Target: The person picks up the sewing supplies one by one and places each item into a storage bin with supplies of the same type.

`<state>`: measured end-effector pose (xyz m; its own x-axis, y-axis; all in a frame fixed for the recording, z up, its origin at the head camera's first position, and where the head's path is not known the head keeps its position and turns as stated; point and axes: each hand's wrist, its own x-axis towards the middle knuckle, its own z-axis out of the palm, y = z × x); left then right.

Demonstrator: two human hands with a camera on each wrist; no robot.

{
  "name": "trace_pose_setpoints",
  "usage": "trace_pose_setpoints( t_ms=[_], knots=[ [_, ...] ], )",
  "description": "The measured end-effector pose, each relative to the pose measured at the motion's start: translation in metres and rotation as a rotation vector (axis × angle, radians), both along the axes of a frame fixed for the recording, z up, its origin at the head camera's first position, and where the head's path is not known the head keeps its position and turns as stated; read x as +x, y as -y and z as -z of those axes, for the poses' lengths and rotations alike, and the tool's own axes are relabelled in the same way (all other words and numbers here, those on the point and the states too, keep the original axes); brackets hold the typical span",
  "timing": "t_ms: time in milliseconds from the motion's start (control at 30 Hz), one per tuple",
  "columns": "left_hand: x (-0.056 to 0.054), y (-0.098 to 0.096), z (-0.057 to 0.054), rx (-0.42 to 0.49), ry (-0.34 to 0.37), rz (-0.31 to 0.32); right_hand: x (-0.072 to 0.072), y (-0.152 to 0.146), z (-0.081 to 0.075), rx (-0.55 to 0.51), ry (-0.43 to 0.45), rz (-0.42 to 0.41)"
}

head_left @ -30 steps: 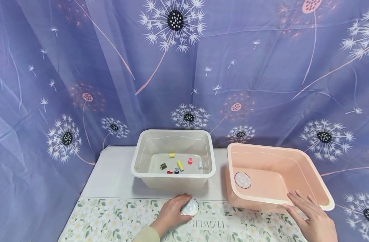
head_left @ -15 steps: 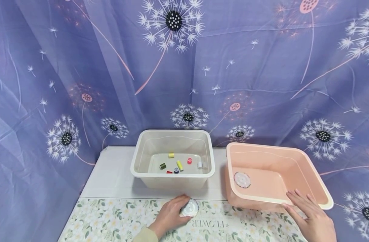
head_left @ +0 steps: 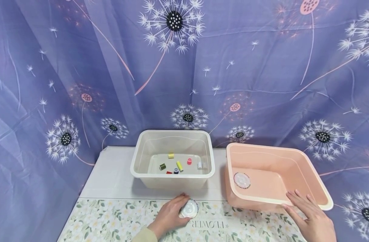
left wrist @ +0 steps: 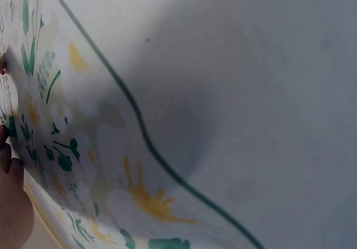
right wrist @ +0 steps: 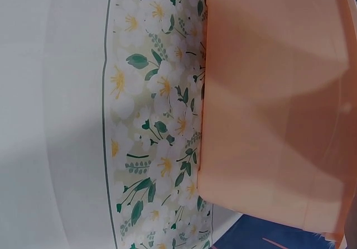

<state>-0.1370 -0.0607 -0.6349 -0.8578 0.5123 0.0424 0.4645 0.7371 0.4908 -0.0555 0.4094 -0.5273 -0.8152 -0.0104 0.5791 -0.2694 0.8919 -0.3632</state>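
My left hand (head_left: 170,215) holds a round wheel of dressmaking pins (head_left: 190,209), its thumb and fingers around the left edge, over the flowered cloth in front of the white tub. Coloured pin heads ring the clear disc. In the left wrist view only some fingers (left wrist: 12,204) and a sliver of the disc show at the left edge. My right hand (head_left: 314,216) lies with fingers extended over the front right rim of the pink tub (head_left: 263,153). A second pin wheel (head_left: 242,180) lies inside that tub at its left. The right wrist view shows the pink tub's outer wall (right wrist: 273,115).
The white tub (head_left: 172,181) stands at the back middle with several thread spools inside, among them a yellow spool (head_left: 179,166), a green spool (head_left: 162,166) and a pink spool (head_left: 189,161). A blue dandelion-print curtain (head_left: 112,67) hangs close behind both tubs.
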Motion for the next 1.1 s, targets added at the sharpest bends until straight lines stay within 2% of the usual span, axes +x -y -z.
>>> trace_pose_setpoints(
  t_ms=[333,533,867,1100],
  knots=[
    [0.0,-0.0038,-0.0055,0.003,-0.032,0.014,0.0002,-0.0012,-0.0004,0.006,0.002,0.0],
    [-0.001,-0.0055,-0.0088,0.0,0.01,0.012,0.0021,-0.0004,-0.0004,0.003,0.035,0.023],
    [-0.0022,-0.0037,-0.0023,0.027,0.026,0.021,0.0015,0.0001,0.0018,0.009,0.03,0.017],
    [-0.0032,-0.0036,-0.0035,0.011,0.073,0.012,0.0008,-0.001,0.0016,0.012,0.025,0.023]
  ],
)
